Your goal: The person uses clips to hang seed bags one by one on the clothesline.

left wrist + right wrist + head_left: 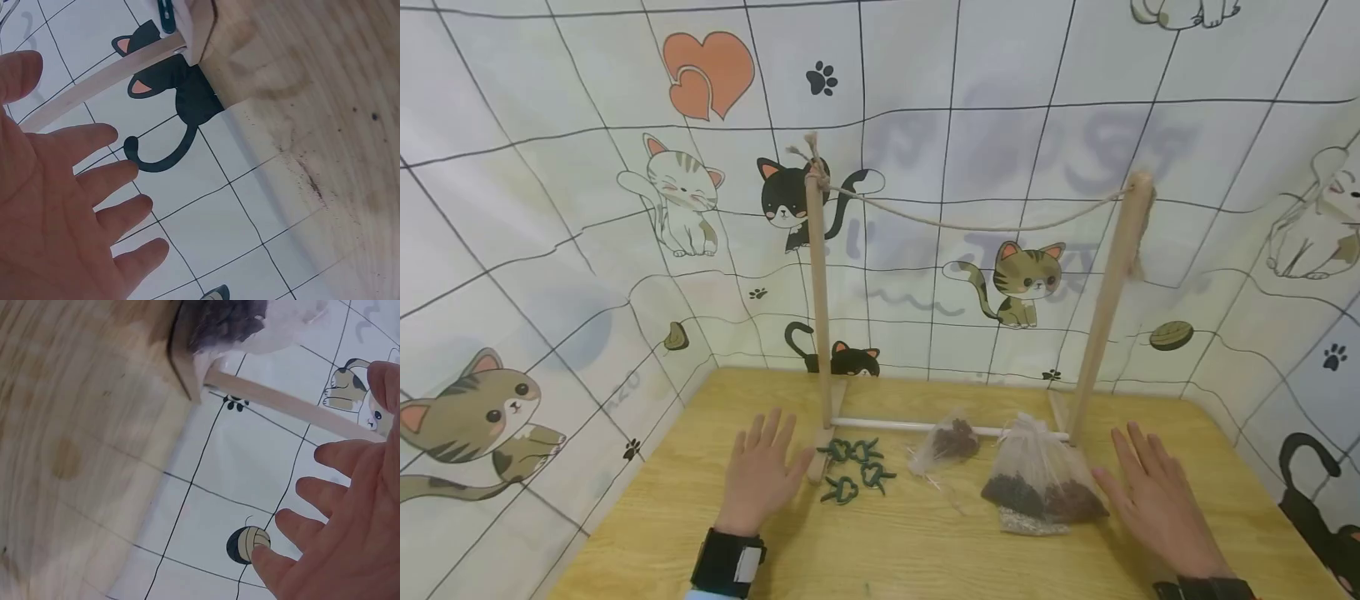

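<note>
My left hand (758, 479), fingers spread, is at the left of the wooden table, beside several dark green clips (874, 476). My right hand (1165, 504) is likewise spread, next to a sheer drawstring bag (1033, 454) with dark green and dark red contents. A flat clear packet of speckled grey bits (1033, 523) shows under that bag's front edge. Between clips and bag lies a smaller sheer pouch (953, 442) with dark reddish contents. Neither hand holds anything; straight fingers show in the left wrist view (119, 212) and right wrist view. Whether the palms touch the table I cannot tell.
Behind these things stands a wooden frame with a left post (817, 308), a right post (1108, 308) and a white crossbar (910, 427). A sagging twine (970, 227) joins the post tops. Cat-print cloth (910, 150) surrounds the table (925, 558) at the back and sides.
</note>
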Demonstrator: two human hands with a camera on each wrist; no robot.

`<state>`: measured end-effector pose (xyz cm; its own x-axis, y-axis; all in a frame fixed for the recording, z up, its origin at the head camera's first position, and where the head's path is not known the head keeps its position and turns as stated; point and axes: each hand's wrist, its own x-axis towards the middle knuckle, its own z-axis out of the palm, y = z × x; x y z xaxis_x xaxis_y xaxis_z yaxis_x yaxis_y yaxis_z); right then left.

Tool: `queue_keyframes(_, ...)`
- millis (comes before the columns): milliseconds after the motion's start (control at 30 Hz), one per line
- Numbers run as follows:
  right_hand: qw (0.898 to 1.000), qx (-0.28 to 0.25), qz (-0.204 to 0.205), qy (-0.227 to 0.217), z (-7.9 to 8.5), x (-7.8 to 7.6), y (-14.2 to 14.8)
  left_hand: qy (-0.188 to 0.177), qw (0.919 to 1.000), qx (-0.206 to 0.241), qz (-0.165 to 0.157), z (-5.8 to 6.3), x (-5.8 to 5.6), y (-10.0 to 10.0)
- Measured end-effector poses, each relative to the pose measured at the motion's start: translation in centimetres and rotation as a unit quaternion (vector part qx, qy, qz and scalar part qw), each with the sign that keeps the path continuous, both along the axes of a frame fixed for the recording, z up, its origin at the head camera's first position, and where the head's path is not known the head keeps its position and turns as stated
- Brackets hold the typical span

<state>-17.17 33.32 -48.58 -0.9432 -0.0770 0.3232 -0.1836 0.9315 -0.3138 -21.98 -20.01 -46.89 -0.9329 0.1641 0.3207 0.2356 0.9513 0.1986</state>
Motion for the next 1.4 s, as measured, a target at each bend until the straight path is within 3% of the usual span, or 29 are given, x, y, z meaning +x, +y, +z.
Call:
queue_keyframes(167,0.999,-0.039,0.026,0.028,0.5,0.0,-1.1,0.010,0.9999,-0.004,-0.009,0.7,0.0,0.7)
queue_keyframes(367,0.996,-0.069,0.053,0.019,2.9,-0.4,-4.5,0.022,0.9994,0.001,-0.025,1.6,0.0,2.2)
queue_keyframes(600,0.992,-0.077,0.096,0.026,4.6,-0.7,-9.4,0.076,0.9939,0.011,-0.079,2.2,-0.1,4.4)
queue_keyframes(733,0.989,-0.086,0.119,0.019,4.5,-1.1,-11.7,0.091,0.9867,0.006,-0.135,1.9,-0.1,5.9)
queue_keyframes(867,0.986,-0.093,0.134,0.017,3.9,-1.6,-13.9,0.062,0.9816,-0.020,-0.180,1.4,0.0,7.5)
queue_keyframes(1133,0.983,-0.119,0.140,-0.020,2.4,-2.0,-16.5,0.038,0.9674,-0.129,-0.215,0.0,-0.2,10.8)
queue_keyframes(1267,0.981,-0.123,0.148,-0.027,2.3,-1.9,-17.0,0.056,0.9631,-0.139,-0.223,-0.7,-0.4,11.7)
queue_keyframes(1400,0.979,-0.128,0.152,-0.048,2.4,-1.8,-17.3,0.055,0.9660,-0.131,-0.216,-1.1,-0.2,12.0)
